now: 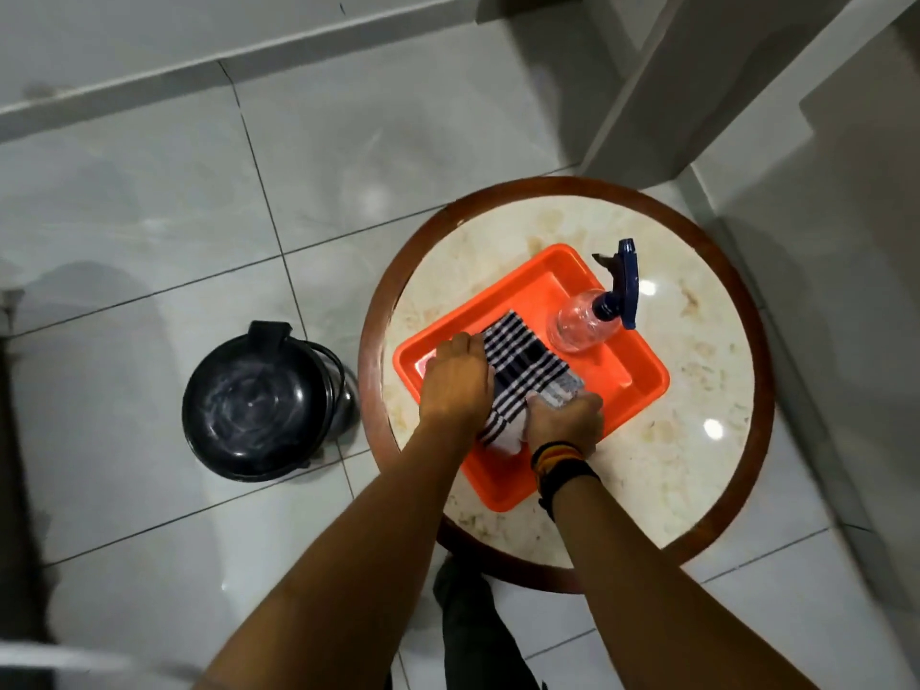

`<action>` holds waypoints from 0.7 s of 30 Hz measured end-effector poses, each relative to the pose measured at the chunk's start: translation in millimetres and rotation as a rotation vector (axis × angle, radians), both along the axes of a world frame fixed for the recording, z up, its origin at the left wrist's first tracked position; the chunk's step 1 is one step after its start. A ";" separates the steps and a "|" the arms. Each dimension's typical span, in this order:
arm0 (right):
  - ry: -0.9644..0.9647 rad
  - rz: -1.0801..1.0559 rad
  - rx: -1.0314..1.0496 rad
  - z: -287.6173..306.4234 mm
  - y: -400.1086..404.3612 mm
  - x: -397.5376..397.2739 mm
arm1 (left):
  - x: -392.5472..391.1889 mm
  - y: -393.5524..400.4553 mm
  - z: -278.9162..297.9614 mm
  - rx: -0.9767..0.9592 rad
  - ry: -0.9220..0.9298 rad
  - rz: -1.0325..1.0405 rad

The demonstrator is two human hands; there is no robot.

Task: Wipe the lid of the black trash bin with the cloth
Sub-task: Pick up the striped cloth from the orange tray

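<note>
Both hands are on the checked cloth in the orange tray, right of centre. Left hand presses flat, fingers extended; right hand pinches an edge. Bin lid, lower left, looks smeared. Advice: bunch cloth firmly before lifting, clear of the spray bottle.

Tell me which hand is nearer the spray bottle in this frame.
Right. The right hand grips the cloth at the tray's near side, below the spray bottle; the left hand rests on the cloth's far-left edge, farther away.
</note>
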State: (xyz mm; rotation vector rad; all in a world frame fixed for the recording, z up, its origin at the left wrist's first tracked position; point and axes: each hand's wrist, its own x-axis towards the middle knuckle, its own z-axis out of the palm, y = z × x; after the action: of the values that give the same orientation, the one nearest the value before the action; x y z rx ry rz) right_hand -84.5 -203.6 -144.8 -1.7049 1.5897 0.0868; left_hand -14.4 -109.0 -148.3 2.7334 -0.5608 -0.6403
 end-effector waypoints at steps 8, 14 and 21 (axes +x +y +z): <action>-0.001 -0.057 -0.021 -17.6 6.2 6.7 | 8.1 -8.4 -9.8 0.005 -0.107 0.019; -0.161 -0.060 -0.002 1.7 15.4 6.3 | 9.3 13.8 7.4 -0.259 0.013 0.184; -0.489 0.048 -0.066 45.2 80.1 29.2 | 17.9 106.5 43.5 -0.721 0.098 0.608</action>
State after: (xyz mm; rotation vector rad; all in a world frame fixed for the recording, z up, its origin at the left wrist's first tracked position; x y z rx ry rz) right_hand -55.3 -123.5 -99.5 -1.6550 1.1971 -0.3378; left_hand 3.5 -2.5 -104.9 2.0077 0.0811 -0.3195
